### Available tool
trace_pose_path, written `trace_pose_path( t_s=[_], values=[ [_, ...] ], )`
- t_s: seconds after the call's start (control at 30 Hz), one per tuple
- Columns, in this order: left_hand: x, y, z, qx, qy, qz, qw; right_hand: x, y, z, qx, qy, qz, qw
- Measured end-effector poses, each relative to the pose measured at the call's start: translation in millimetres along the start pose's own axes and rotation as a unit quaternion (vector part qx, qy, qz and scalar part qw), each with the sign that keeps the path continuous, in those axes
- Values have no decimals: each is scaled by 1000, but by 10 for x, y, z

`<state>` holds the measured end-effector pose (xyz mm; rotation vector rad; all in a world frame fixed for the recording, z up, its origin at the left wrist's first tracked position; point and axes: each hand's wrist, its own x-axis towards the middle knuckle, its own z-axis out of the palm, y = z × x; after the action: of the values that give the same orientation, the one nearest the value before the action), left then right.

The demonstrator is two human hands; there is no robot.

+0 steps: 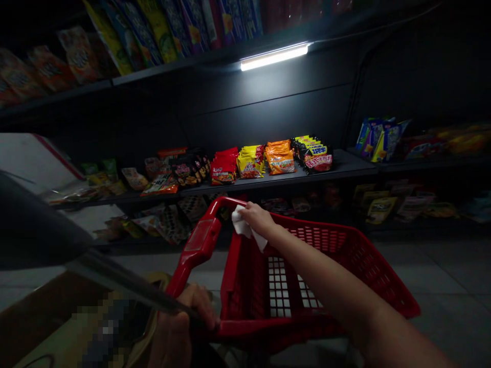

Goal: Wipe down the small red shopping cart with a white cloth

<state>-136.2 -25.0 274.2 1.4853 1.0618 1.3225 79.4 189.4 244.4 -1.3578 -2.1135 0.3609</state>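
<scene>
A red shopping cart (347,237) with a slotted plastic basket stands in front of me. On the far end of its red push handle (199,240), my right hand (258,220) is closed on a crumpled white cloth or tissue (241,225), pressing it against the bar. My left hand (184,319) is at the near end of the handle, its fingers wrapped round a thin grey shaft (123,278). The shaft leads to a broad, blurred dark piece (34,225) at the left; its kind is unclear. Whether that hand also grips the handle is hard to see.
Behind the cart runs a dark store shelf (345,171) with instant noodle packs (280,156) and other bagged food. Snack bags (153,30) line the shelf above. A lit tube lamp (274,56) hangs below it. A cardboard box (46,301) is at the lower left.
</scene>
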Motion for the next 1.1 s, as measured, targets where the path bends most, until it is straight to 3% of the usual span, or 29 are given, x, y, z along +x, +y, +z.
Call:
trace_pose_path(
  t_s=[0.1, 0.2, 0.3, 0.43, 0.53, 0.6, 0.7, 0.8, 0.87, 0.97, 1.1],
  values=[
    [-91, 46, 13, -31, 5, 3, 999, 90, 181, 196, 127, 44, 46, 990],
    [-133, 74, 16, -42, 13, 6, 999, -134, 200, 459, 196, 48, 75, 977],
    [-123, 80, 15, -49, 13, 23, 998, -549, 125, 701, 249, 6, 76, 965],
    [-65, 46, -6, -54, -31, 69, 996, -886, 102, 864, 281, -74, 6, 957],
    [-22, -5, -33, -59, -40, 91, 993, -802, 198, 900, 255, 21, 35, 966],
    [0, -36, -53, -62, -49, 91, 993, -717, 301, 927, 236, 39, 74, 968],
    [22, -60, -73, -62, -60, 85, 993, -739, 475, 995, 201, -61, 130, 969],
    [35, -51, -69, -59, -54, 73, 994, -888, 572, 1051, 203, -151, 173, 952],
    [47, -30, -51, -51, -32, 53, 997, -956, 526, 1043, 214, -185, 186, 941],
    [86, 5, -17, -26, 5, 23, 999, -981, 264, 938, 237, -190, 183, 935],
    [159, 22, -13, -13, 25, 7, 1000, -1055, -163, 758, 348, -186, 110, 912]
  ],
)
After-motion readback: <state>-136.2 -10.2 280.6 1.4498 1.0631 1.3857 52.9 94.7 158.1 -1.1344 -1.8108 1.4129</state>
